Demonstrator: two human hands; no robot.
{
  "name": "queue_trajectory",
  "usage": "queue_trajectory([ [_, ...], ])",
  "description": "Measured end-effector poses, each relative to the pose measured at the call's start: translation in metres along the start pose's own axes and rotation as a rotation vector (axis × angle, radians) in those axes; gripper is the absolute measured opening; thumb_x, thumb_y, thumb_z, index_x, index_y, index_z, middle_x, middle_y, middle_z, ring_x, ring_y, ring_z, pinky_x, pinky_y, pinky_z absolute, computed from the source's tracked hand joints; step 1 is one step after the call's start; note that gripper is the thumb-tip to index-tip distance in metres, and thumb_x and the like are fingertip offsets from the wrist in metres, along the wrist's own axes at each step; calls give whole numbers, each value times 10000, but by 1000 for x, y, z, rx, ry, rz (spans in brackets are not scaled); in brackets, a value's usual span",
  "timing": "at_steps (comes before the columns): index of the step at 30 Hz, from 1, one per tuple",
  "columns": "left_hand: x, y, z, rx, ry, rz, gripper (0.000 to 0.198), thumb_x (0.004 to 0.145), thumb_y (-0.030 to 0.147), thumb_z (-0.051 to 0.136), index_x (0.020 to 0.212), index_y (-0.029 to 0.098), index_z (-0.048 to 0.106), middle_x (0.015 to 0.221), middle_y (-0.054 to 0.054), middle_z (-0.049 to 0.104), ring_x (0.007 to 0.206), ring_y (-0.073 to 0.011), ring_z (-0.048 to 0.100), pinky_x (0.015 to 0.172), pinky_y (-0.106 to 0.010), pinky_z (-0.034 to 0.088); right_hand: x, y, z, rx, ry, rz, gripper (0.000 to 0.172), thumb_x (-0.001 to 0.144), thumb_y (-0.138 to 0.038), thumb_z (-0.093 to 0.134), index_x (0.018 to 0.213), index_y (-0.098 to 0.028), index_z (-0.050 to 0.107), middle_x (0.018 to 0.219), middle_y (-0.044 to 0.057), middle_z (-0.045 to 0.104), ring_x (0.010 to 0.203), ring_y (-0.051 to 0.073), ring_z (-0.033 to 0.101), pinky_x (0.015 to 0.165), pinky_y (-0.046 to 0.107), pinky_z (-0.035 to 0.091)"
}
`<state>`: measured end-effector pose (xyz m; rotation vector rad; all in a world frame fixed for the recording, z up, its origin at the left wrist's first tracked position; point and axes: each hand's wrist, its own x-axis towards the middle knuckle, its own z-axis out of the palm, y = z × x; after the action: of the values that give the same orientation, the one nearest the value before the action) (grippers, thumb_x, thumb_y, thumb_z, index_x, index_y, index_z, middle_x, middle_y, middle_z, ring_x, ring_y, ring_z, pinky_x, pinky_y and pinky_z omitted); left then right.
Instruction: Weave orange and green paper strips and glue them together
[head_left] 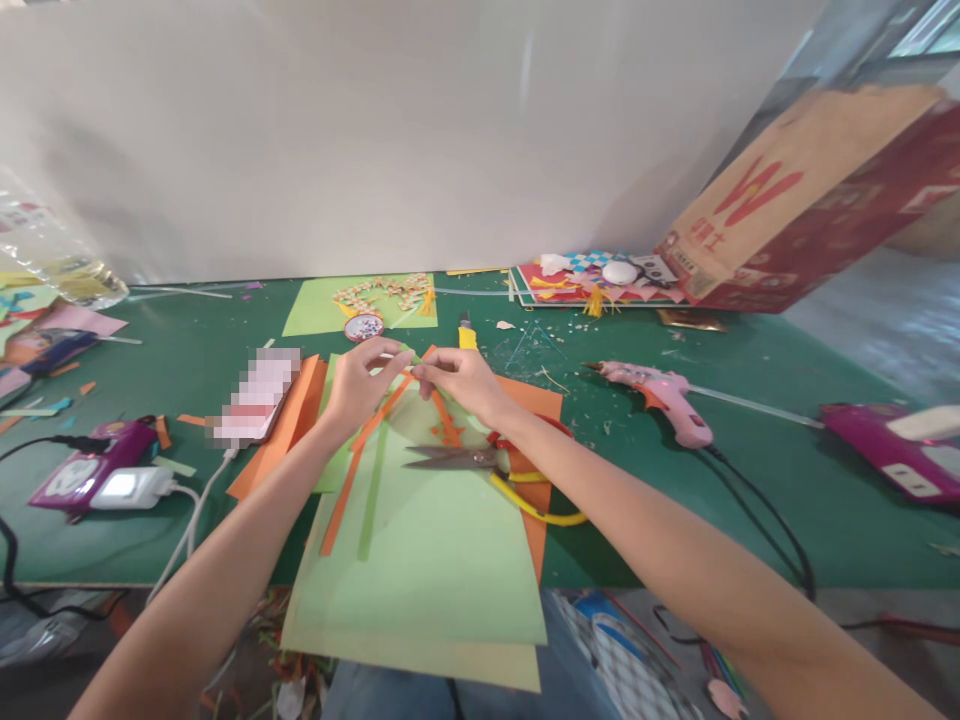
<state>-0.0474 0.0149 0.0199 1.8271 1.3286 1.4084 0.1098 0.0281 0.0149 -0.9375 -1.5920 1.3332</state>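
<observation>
My left hand [367, 378] and my right hand [463, 382] are close together above the paper, both with fingers pinched. Between their fingertips is a small green paper strip [411, 356], held by both. Below them, light green sheets [442, 560] hang over the table's front edge, with orange paper [536, 405] beneath. An orange strip [341, 505] and a green strip [373, 490] lie slanting on the top sheet. Open-bladed scissors [457, 458] with red and yellow handles rest under my right forearm. A yellow cutter [467, 333] lies just beyond my hands.
A pink glue gun [660, 390] and a purple power strip [892, 445] are at right. A phone [259, 395], white charger [131, 488] and cables lie left. Behind are a beaded ornament [382, 295], paper scraps [600, 275] and a leaning paper bag [795, 200].
</observation>
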Motion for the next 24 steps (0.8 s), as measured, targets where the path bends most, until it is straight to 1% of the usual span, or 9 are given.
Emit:
queue_trajectory([
  [11, 0, -2, 0, 11, -2, 26, 194, 782, 351, 603, 669, 201, 649, 771, -28, 690, 750, -158, 633, 709, -268, 528, -3, -5, -1, -65, 2, 1, 355, 692, -491, 683, 546, -188, 573, 558, -7, 602, 550, 104, 519, 612, 262, 420],
  [24, 0, -5, -1, 16, -13, 35, 198, 791, 363, 603, 695, 197, 655, 795, -32, 696, 776, -162, 638, 737, -268, 526, 0, -1, 0, -6, 7, 6, 340, 660, -481, 710, 548, -189, 576, 547, -10, 606, 567, 111, 549, 676, 276, 447],
])
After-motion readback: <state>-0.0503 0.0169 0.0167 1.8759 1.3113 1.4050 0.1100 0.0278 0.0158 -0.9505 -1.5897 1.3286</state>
